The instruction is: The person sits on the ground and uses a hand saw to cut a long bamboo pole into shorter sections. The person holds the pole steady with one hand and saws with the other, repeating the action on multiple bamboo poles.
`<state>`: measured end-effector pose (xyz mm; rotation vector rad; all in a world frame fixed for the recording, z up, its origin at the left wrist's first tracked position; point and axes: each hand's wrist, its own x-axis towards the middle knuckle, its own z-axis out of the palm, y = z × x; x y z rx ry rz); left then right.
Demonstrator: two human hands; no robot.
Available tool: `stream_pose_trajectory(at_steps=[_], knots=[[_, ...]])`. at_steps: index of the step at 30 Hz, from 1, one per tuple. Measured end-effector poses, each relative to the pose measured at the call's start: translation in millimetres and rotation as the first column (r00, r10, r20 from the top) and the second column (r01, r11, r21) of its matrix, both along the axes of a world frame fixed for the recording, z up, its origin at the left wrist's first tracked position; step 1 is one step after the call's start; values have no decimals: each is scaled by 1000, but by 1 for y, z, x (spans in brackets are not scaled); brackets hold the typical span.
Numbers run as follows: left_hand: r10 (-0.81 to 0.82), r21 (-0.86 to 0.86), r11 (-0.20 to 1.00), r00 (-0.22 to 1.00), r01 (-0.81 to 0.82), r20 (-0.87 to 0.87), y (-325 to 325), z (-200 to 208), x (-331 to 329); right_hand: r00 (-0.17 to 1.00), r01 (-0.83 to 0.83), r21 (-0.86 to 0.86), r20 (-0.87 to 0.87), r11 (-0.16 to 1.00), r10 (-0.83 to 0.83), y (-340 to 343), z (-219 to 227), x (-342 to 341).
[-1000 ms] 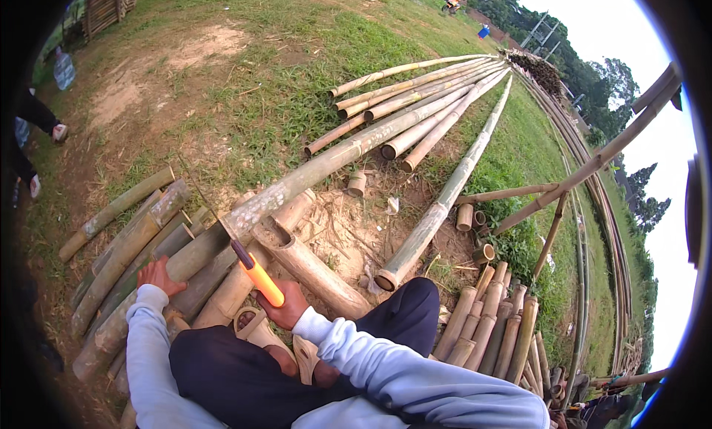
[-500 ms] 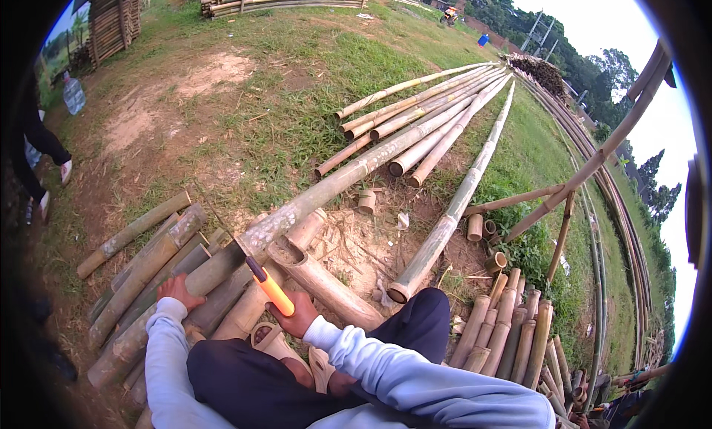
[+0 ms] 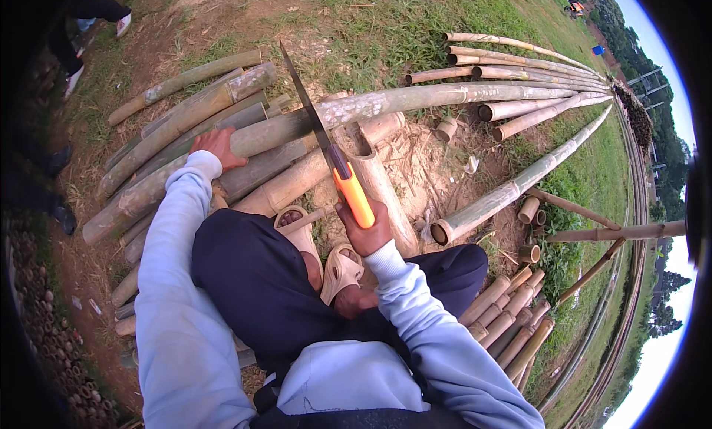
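Observation:
A long green-brown bamboo pole (image 3: 415,100) runs from lower left toward the far right across other bamboo pieces. My left hand (image 3: 217,147) grips it from above, fingers wrapped over its curve. My right hand (image 3: 365,227) is closed round the orange handle of a handsaw (image 3: 356,195). The dark saw blade (image 3: 302,91) crosses the pole to the right of my left hand, its tip pointing away from me. How deep the blade sits in the bamboo I cannot tell. A bamboo piece with an opening cut in its top (image 3: 382,184) lies under the pole, beside my right hand.
Cut bamboo lengths (image 3: 200,103) lie at left, and more short pieces (image 3: 512,310) are stacked at lower right. Long poles (image 3: 549,80) stretch away at far right. My sandalled feet (image 3: 341,269) are below the saw. Another person's legs (image 3: 104,10) show at upper left.
The view has turned and tilted down, so the scene sits differently. The saw handle is farther from the pole, drawn back toward me. My left hand keeps its hold on the bamboo.

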<state>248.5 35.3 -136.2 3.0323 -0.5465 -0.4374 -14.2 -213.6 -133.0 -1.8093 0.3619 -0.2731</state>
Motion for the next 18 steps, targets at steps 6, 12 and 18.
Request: stream_pose_trajectory(at_steps=[6, 12, 18], knots=[[-4, -10, 1000, 1000, 4, -23, 15, -3, 1, 997, -15, 105, -77, 994, 24, 8, 24, -109], [19, 52, 999, 998, -16, -66, -4, -3, 5, 1000, 4, 41, -17, 999, -3, -1, -14, -29], [-30, 2, 1000, 998, 30, 57, 15, -7, 3, 999, -47, 98, -12, 994, 49, 3, -3, -22]])
